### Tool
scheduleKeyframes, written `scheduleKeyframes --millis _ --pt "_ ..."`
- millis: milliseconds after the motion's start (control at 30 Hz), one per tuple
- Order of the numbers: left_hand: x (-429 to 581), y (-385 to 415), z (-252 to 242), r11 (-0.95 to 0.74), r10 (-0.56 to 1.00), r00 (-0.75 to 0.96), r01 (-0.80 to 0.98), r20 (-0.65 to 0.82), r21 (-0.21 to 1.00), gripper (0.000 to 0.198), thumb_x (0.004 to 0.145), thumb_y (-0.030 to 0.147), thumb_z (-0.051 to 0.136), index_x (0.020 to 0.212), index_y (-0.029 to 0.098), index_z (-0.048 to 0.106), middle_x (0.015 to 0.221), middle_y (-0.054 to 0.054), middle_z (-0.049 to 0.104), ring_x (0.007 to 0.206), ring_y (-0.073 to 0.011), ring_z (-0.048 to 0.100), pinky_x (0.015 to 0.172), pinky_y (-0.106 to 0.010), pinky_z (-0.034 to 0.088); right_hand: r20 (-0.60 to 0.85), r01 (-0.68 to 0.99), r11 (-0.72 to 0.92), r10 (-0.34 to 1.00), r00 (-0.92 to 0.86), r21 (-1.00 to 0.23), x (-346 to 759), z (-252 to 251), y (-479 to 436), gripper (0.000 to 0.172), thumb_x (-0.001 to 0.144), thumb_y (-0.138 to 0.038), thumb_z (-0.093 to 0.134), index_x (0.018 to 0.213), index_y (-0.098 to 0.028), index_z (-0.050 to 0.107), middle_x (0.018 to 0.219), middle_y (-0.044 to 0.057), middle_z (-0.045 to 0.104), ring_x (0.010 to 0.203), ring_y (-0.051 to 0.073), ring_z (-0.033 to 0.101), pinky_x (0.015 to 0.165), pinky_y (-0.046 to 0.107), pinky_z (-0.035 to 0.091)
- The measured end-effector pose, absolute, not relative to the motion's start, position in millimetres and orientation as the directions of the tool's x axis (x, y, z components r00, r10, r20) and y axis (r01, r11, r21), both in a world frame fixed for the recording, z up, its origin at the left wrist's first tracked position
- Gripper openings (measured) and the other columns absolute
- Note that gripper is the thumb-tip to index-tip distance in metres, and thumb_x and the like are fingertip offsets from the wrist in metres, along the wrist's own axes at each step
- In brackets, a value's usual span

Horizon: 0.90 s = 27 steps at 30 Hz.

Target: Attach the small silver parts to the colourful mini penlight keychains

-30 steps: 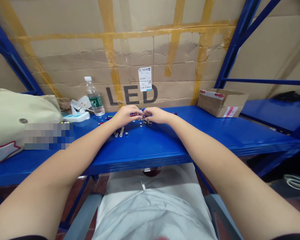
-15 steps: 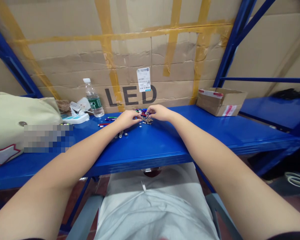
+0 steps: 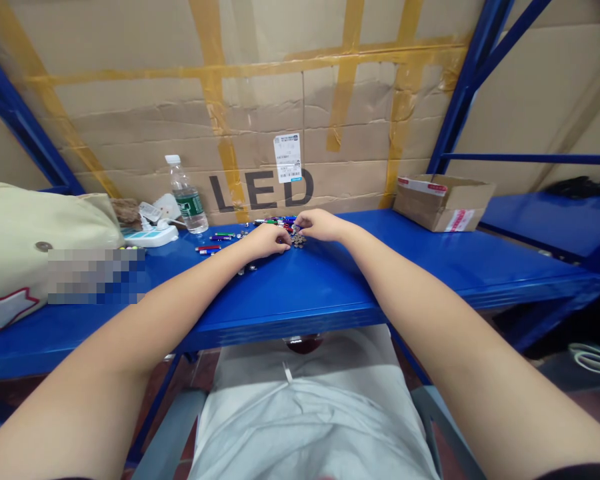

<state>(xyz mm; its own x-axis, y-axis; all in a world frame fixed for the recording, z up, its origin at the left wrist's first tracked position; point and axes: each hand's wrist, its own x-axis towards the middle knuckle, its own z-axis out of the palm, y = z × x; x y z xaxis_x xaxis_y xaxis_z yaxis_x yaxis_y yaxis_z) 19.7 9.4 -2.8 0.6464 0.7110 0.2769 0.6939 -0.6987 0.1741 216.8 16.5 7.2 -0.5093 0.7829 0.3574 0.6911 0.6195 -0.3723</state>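
Observation:
A small pile of dull, round coins (image 3: 299, 241) lies on the blue tabletop between my two hands. My left hand (image 3: 269, 241) rests at the pile's left edge, its fingers curled down to the table; whatever its fingertips hold is hidden. From the right, my right hand (image 3: 321, 225) reaches over the back of the pile. Its thumb and fingers are closed around a small, shiny, coin-like piece. Several colourful pens (image 3: 275, 221) lie just behind the hands. A red pen (image 3: 208, 248) and a green one (image 3: 224, 235) are left of my left hand.
A water bottle (image 3: 187, 200) and a white power strip (image 3: 153, 235) stand at the back left, beside a pale green bag (image 3: 40, 227). An open cardboard box (image 3: 440, 203) sits at the back right. A large carton (image 3: 260, 120) walls off the rear of the blue table (image 3: 300, 293).
My left hand has shifted slightly right and its fingers have curled down. The lone coin in front of the pile no longer shows. My right hand has hardly moved.

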Motion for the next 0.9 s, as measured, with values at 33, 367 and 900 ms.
scheduleKeyframes --millis 33,367,900 --pt "19 9 -4 -0.687 0.725 0.631 0.690 0.278 0.226 0.018 0.071 0.021 0.064 0.088 0.020 0.069 0.081 0.000 0.071 0.074 -0.0156 0.064 0.068 -0.025 0.046 0.355 0.690 0.623 0.780 -0.516 -0.368 217 7 17 0.022 0.075 -0.009 0.061 0.095 -0.015 0.065 0.097 0.007 0.070 0.087 0.017 0.062 0.079 0.027 0.048" --pt "15 5 1 -0.636 0.749 0.454 0.698 0.483 0.330 0.018 0.075 0.019 0.061 0.092 0.017 0.068 0.084 -0.003 0.072 0.076 -0.0163 0.065 0.072 -0.027 0.049 0.315 0.697 0.613 0.790 -0.527 -0.371 214 9 11 0.019 0.073 -0.008 0.060 0.090 -0.017 0.065 0.088 0.004 0.069 0.079 0.016 0.061 0.072 0.026 0.046" --pt "15 19 -3 -0.660 0.721 0.620 0.750 0.309 0.036 0.018 0.077 0.027 0.063 0.086 0.018 0.075 0.082 -0.003 0.072 0.079 -0.0202 0.062 0.068 -0.028 0.042 0.307 0.722 0.601 0.798 -0.518 -0.345 216 4 19 0.023 0.076 -0.010 0.061 0.099 -0.014 0.064 0.096 0.006 0.069 0.087 0.016 0.062 0.078 0.026 0.047"
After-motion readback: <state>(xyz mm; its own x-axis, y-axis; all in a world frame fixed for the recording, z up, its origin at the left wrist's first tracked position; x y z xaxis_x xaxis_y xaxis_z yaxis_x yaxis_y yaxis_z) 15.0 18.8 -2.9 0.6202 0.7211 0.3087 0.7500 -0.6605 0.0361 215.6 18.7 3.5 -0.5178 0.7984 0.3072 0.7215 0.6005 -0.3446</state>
